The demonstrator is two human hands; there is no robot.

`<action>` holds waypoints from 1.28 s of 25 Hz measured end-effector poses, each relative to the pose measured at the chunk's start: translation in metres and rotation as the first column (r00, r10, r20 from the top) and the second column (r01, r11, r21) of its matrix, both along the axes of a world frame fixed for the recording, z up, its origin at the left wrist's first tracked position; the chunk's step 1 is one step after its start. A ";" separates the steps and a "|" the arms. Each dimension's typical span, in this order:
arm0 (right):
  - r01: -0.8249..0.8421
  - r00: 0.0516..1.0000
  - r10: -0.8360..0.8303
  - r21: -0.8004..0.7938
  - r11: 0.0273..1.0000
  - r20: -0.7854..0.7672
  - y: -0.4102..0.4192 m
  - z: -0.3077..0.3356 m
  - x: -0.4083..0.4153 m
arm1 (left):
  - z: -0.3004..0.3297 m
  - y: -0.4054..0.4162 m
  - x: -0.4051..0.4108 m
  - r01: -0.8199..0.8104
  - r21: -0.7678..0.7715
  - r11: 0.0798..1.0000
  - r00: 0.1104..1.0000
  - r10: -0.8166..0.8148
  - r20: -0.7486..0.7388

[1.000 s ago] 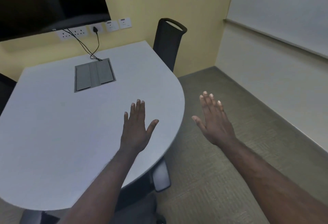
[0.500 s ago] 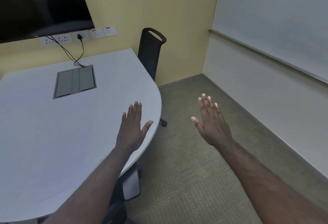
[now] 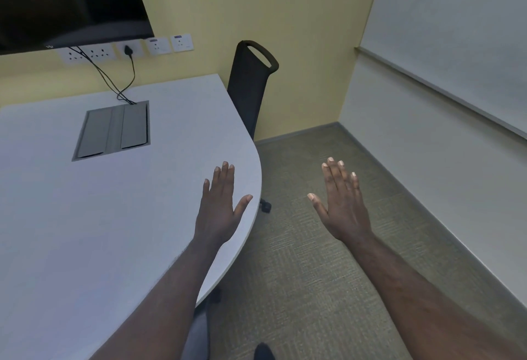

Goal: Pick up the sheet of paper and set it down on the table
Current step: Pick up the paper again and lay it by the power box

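Observation:
No sheet of paper shows anywhere in the head view. A white table (image 3: pixel 85 231) with a rounded right end fills the left half. My left hand (image 3: pixel 219 205) hovers flat over the table's right edge, palm down, fingers straight and thumb spread, holding nothing. My right hand (image 3: pixel 343 202) is held out the same way over the carpet to the right of the table, also holding nothing.
A grey cable hatch (image 3: pixel 114 130) is set into the table top, with black cables (image 3: pixel 114 80) running up to wall sockets (image 3: pixel 125 51). A dark screen (image 3: pixel 68 0) hangs at top left. A black chair (image 3: pixel 251 85) stands behind the table. A whiteboard (image 3: pixel 456 31) covers the right wall.
The view has swung to the right, so the table sits further left and more carpet and right wall show. Both hands stay flat and held out in front.

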State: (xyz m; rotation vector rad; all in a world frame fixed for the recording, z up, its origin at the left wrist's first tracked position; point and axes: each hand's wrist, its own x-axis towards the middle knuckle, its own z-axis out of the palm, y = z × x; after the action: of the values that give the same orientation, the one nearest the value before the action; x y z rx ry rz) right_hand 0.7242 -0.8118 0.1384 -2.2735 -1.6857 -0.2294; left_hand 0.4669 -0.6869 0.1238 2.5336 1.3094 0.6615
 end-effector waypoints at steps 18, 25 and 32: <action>-0.236 0.965 0.239 0.034 0.971 -0.107 0.241 -0.031 0.118 | -0.034 0.168 0.078 -0.358 -0.079 0.930 0.934 0.357 -0.022; -0.447 0.890 0.444 -0.004 0.894 -0.103 0.350 -0.038 0.148 | -0.038 0.209 0.108 -0.576 -0.060 0.815 0.816 0.570 -0.094; -0.638 0.754 0.632 0.029 0.769 -0.178 0.452 -0.046 0.109 | -0.044 0.252 0.089 -0.733 -0.064 0.678 0.681 0.730 -0.057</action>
State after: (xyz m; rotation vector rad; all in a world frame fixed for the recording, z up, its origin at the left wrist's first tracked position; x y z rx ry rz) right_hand 0.8335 -0.3601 0.0928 -1.5366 -2.2442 0.1577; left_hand 0.5557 -0.4345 0.0802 1.8694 2.3372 0.6711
